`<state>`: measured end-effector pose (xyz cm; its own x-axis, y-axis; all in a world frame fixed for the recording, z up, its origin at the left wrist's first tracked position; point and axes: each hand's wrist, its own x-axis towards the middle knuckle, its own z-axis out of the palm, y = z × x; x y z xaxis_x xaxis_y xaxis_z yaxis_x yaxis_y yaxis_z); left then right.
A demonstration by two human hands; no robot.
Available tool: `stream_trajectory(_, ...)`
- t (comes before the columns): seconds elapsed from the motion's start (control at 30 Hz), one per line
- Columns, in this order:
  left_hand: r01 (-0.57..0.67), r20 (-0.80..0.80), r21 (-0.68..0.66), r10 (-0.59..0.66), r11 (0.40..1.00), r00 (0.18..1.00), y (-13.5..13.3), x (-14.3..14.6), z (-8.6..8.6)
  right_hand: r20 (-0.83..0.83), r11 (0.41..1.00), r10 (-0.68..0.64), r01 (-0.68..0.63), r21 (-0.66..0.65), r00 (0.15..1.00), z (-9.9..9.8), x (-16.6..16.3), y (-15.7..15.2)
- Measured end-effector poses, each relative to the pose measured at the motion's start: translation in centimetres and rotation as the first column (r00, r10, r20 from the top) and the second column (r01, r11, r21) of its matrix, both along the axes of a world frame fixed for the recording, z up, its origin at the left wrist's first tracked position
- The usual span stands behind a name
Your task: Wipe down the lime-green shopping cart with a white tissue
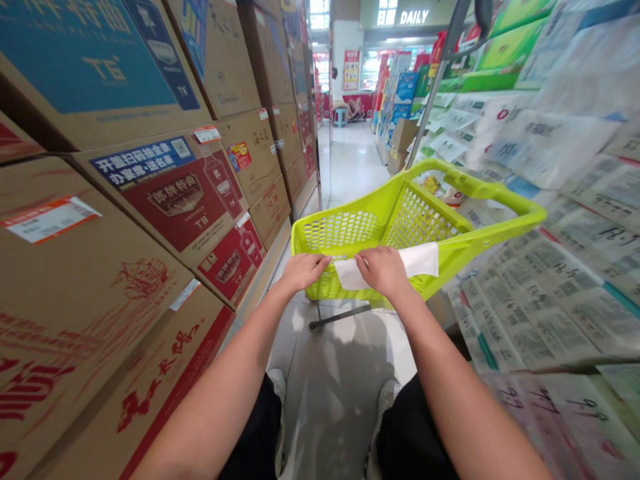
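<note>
A yellow-green plastic shopping cart (345, 230) stands turned sideways in front of me, its perforated basket reaching to the right. My left hand (304, 270) is closed over the near rim at its left end, thumb pointing inward. Farther right along that rim, my right hand (383, 268) is closed too. A white cloth or paper sheet (423, 260) drapes over the rim, partly beneath my right hand. The fingertips of both hands are hidden behind the rim. Below the basket, a grey leg with a small wheel (315, 326) rests on the floor.
Stacked cardboard cartons (185, 193) line the left side. White packs with handwritten prices (545, 280) are piled close on the right, near the cart. A slanted grey pole (433, 93) rises behind the basket. The tiled aisle (355, 157) runs ahead toward a blue stool (341, 117).
</note>
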<state>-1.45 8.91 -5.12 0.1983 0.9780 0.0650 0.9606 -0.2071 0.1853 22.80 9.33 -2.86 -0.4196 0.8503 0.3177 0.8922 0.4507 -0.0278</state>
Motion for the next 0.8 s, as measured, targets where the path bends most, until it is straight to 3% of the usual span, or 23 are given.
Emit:
stream_trajectory(0.13,0.001,-0.009,0.028,0.0,1.0,1.0,0.3,0.0,-0.1,-0.057,0.98,-0.15,0.156,0.12,0.987,-0.3,0.7,-0.1)
stream_trajectory(0.3,0.055,-0.041,0.04,-0.054,0.998,0.998,-0.2,0.1,-0.1,0.028,0.964,-0.259,0.257,0.062,0.966,-0.3,-0.4,0.3)
stream_trajectory(0.4,0.12,-0.02,0.037,-0.119,0.992,0.993,-0.4,-0.2,0.0,-0.032,0.976,-0.205,0.207,0.072,0.978,-0.9,-3.2,-0.1)
stream_trajectory(0.57,0.166,0.154,0.097,-0.179,0.981,0.972,-0.1,-2.0,-0.5,-0.058,0.995,-0.015,0.021,0.099,0.998,-1.9,-7.5,-1.3)
stream_trajectory(0.7,0.166,0.21,0.214,-0.211,0.963,0.955,0.1,-3.2,-1.2,0.001,0.994,-0.059,0.058,0.096,0.998,-1.4,-5.9,-0.5)
stream_trajectory(0.8,0.155,0.117,0.198,-0.18,0.968,0.977,0.1,-3.2,-1.2,0.048,0.976,-0.208,0.204,0.079,0.977,-0.5,-3.3,1.2)
